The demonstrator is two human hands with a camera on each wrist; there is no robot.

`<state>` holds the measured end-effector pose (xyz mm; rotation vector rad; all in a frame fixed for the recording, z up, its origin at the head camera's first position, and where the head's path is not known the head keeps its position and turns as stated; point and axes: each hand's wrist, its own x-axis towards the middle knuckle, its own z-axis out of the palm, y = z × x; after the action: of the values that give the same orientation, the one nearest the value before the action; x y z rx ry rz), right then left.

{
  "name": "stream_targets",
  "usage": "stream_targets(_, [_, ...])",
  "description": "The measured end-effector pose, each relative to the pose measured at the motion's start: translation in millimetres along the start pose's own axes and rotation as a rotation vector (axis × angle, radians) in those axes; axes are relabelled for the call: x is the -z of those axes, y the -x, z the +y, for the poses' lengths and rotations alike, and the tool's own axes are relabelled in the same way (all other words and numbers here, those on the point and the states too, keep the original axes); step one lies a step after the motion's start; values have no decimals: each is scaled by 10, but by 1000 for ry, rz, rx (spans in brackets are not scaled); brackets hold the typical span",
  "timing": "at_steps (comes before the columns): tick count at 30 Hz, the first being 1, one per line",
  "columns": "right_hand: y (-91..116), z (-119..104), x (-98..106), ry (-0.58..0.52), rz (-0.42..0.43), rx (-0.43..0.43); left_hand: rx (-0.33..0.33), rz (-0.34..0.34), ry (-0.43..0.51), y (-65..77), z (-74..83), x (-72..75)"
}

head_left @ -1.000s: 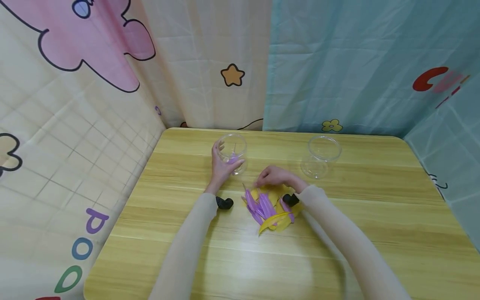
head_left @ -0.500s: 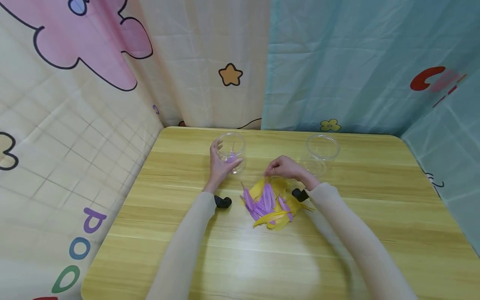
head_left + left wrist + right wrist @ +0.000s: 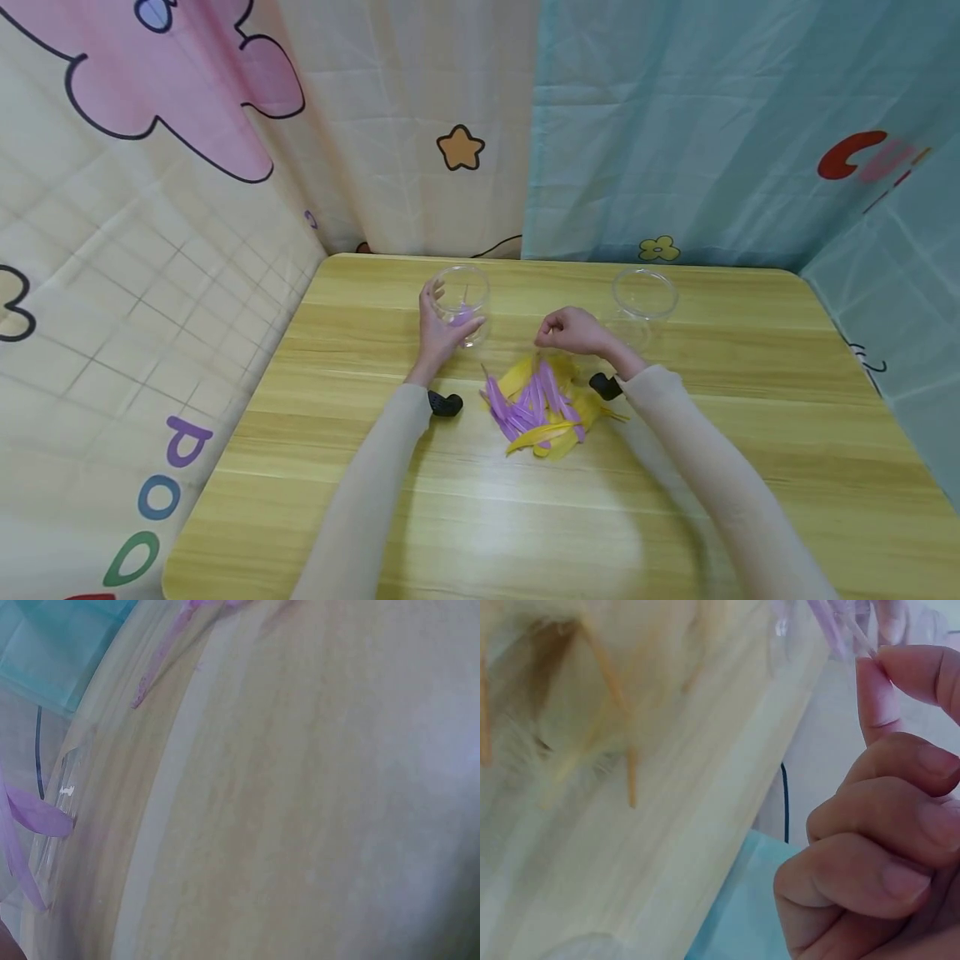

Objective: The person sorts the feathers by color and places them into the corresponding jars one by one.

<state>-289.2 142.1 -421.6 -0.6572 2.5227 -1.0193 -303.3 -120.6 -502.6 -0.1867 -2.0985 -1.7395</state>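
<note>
Right hand [image 3: 577, 332] is hovering just beyond the loose heap of slender purple and yellow feathers [image 3: 534, 408], which is lying on the light wood-grain surface [image 3: 487, 517]. From the head view one is seeing only fingertips brought together; the right wrist view is revealing that thumb and forefinger are pinching a thin pale stem [image 3: 865, 641], while the other three fingers are curling inward. Whether this stem is belonging to a purple feather, I cannot surely tell. Left hand [image 3: 442, 332] is gripping a clear round container [image 3: 474, 293], its thumb on the near side, its fingers on the left. The left wrist view is hardly showing this hand, but it is giving a closer look at purple strips [image 3: 36, 814] inside the container. Both arms, in beige sleeves [image 3: 708, 471], are stretching forward and slanting inward. Another clear container [image 3: 642, 310] is standing behind the right wrist.
</note>
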Motion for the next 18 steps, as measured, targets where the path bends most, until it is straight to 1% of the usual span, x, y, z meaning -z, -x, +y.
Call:
stream_targets(2, [-2,-8,54,6,34,5,2,0,1,1,3,5])
stream_targets(4, [-9,-14,114,-15,82,9,2,1,-2,-2,0,7])
stream_targets(7, [-14,-64,201,-117,174,-3,1,1,-3,-7,-8,9])
stream_targets(9, [-31,-118,244,-240,254,0,3,1,-2,-8,-9,12])
stream_targets(12, [-86,-228,274,-441,408,21,4,0,-1,-9,-4,13])
stream_targets(14, [-142,-310,269,-548,529,61,7,0,-4,-8,0,11])
stream_targets(16, [-208,-383,247,-612,644,104,11,0,-6,-6,1,4])
stream_targets(18, [-272,-451,211,-647,731,150,20,-1,-10,2,-2,-1])
